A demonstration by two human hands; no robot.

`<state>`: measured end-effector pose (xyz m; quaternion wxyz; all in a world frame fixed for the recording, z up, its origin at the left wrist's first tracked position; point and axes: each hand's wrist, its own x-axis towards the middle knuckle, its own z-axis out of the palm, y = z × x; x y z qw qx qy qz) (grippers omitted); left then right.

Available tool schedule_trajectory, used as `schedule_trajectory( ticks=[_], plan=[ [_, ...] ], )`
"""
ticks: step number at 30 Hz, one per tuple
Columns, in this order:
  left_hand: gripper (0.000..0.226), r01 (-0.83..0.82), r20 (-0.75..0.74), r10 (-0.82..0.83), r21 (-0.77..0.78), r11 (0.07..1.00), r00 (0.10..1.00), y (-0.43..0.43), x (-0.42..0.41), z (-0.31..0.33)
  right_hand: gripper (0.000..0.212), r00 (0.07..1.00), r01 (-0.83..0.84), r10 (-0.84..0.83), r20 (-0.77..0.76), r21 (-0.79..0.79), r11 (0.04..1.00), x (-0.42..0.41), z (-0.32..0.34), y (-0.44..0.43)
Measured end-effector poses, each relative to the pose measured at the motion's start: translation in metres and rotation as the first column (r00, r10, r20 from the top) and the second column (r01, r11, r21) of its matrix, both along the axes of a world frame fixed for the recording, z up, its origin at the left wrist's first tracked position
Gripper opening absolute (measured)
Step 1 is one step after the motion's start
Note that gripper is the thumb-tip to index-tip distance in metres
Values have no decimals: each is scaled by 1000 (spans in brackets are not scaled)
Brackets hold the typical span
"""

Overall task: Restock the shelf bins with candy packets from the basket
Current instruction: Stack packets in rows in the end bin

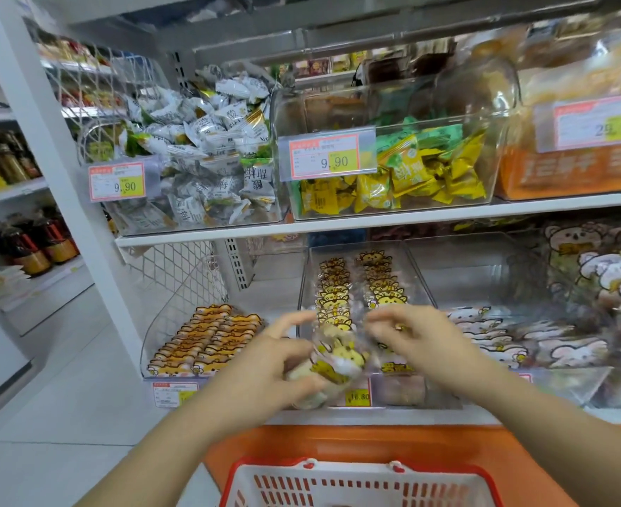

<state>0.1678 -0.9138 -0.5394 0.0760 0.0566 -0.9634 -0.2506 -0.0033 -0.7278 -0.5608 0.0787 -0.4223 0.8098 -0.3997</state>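
Head-camera view of a shop aisle: a person's left hand (265, 364) grips a clear candy packet (338, 360) printed with a yellow cartoon animal, fingers curled round its lower end, at the front lip of a clear bin (417, 272) on the lower shelf at centre frame. Inside that bin, two rows of matching packets (338, 298) stand one behind another. At the same lip, just right of the held packet, the right hand (415, 338) has its fingers bent; motion blur makes it impossible to tell whether they grasp anything. A red-and-white basket (353, 466) sits at bottom centre, below both forearms, its contents out of sight. To the left, an adjoining bin holds orange cartoon packets (210, 338); to the right lie white bear-print packets (503, 334). On the shelf above, a bin at upper left is heaped with white-and-green wrapped sweets (199, 140), and the next one holds yellow-and-green sachets (411, 173); each carries a price tag (325, 155) reading 9.90. Dark bottles (34, 243) line shelves at far left.
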Motion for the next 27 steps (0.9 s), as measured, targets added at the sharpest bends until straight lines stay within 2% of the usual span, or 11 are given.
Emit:
schedule_trajectory(
  ticks=[2,4,6,10,12,14,18,22,24,26,27],
  plan=[
    [16,-42,-151,72,197,980,986,2,6,13,24,953,0,70,294,-232,973,4,26,17],
    [20,-79,-217,158,335,939,963,10,0,17,46,839,-6,168,518,-299,954,11,33,22],
    [12,-95,-215,205,435,895,955,24,-14,16,50,824,-11,154,545,-256,967,21,26,15],
    [18,-112,-207,242,495,861,948,43,-40,14,15,841,131,47,539,-288,949,14,22,9],
    [28,-142,-205,234,384,912,950,37,-47,13,17,891,258,-118,439,-273,927,-9,23,14],
    [35,-211,-130,237,190,959,963,23,-49,10,21,908,353,-266,322,-249,902,-32,20,15],
    [22,-269,15,269,-36,963,963,1,-55,12,50,898,432,-420,132,-85,898,-63,3,-1],
    [20,-231,123,249,-143,962,961,-10,-69,20,54,891,455,-454,-28,44,889,-67,-7,-12],
    [20,-193,194,227,-177,965,954,-10,-73,19,50,841,509,-473,-265,88,856,-59,-2,-10],
    [18,-172,186,207,-184,968,961,-9,-72,19,41,814,447,-372,-446,71,892,-45,8,-12],
    [19,-169,160,196,-170,971,968,-8,-70,20,35,841,348,-282,-462,64,935,-35,14,-17]
  ],
)
